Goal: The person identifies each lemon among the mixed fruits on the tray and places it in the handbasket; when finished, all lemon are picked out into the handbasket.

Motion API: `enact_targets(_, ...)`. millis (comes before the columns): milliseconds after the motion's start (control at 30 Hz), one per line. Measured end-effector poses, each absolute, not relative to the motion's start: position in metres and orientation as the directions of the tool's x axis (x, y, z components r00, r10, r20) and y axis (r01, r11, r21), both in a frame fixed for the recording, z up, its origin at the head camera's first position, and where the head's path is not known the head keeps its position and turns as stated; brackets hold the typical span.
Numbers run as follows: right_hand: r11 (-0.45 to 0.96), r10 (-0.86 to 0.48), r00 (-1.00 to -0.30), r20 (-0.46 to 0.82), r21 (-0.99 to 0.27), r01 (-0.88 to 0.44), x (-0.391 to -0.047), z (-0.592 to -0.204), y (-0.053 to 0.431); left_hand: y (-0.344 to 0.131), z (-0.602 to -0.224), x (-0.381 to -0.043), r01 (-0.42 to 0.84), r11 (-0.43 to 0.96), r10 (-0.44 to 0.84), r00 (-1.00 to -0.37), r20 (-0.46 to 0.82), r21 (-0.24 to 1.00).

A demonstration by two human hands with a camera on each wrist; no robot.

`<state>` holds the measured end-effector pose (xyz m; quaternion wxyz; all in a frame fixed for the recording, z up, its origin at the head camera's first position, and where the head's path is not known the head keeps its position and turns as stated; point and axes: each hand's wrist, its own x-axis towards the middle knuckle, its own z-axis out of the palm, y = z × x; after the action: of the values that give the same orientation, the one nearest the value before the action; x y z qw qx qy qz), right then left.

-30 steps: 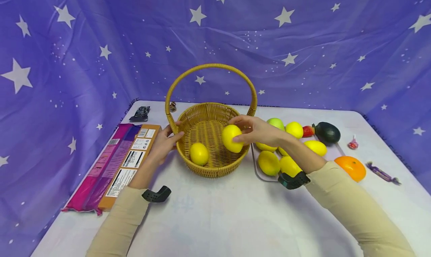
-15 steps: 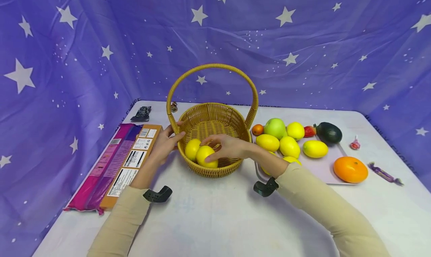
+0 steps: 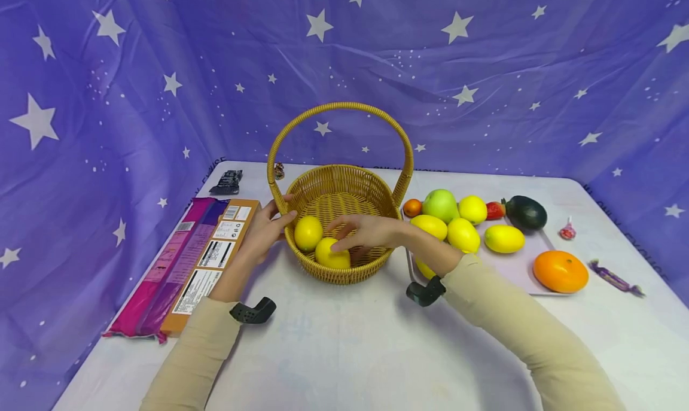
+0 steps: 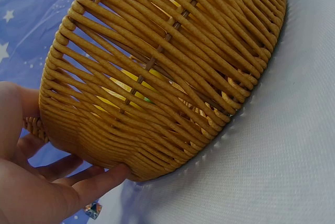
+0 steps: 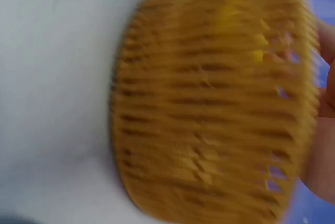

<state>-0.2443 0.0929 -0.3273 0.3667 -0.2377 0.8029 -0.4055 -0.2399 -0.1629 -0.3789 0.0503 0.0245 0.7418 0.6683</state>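
Note:
A woven basket (image 3: 335, 274) with a tall arched handle stands on the white table. My left hand (image 3: 265, 230) grips its left rim near the handle's base, thumb on the rim; in the left wrist view, fingers (image 4: 99, 185) lie against the basket's wall. Two yellow lemons (image 3: 308, 233) sit side by side in the basket's front left part. My right hand (image 3: 371, 231) is over the basket's right side, fingers loosely extended, thumb at or just above the nearer lemon (image 3: 332, 255). The right wrist view is blurred and shows mostly the basket's outer wall (image 5: 209, 103).
Right of the basket, a pale tray (image 3: 503, 273) bears a green apple (image 3: 439, 205), several lemons (image 3: 503, 239), a strawberry (image 3: 494, 210), a dark avocado-like fruit (image 3: 526, 213) and an orange (image 3: 560, 271). Wrapped candies (image 3: 616, 278) lie beyond. A flat box (image 3: 212, 261) and pink-purple packet (image 3: 161, 267) lie left.
My right hand has carried a lemon leftward into the basket and let it go beside the other, which has shifted left. The right hand has then drawn slightly back right. The left hand stays put.

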Motion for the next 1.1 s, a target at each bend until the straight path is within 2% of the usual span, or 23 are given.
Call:
enact_targets(167,0.424,-0.71,-0.615,-0.343,-0.906,0.015,-0.248,-0.305,0.126,-0.163,-0.379,-0.24,-0.033,0.105,0.098,-0.994,-0.043,0.994)
enact_targets(433,0.395,-0.666,-0.703,-0.25,-0.917,-0.049,-0.246,-0.29,0.199,-0.163,-0.379,-0.24,-0.035,0.118,0.098,-0.994,-0.047,0.992)
enact_targets(800,0.519,-0.461,-0.843,-0.276,-0.855,-0.004,-0.208,-0.313,0.298,-0.16,-0.377,-0.239,-0.034,0.116,0.1,-0.994,-0.045,0.993)
enact_targets(1100,0.524,-0.41,-0.863,-0.297,-0.85,0.044,-0.181,-0.346,0.315,-0.16,-0.377,-0.239,-0.02,0.116,0.11,-0.993,-0.033,0.993)
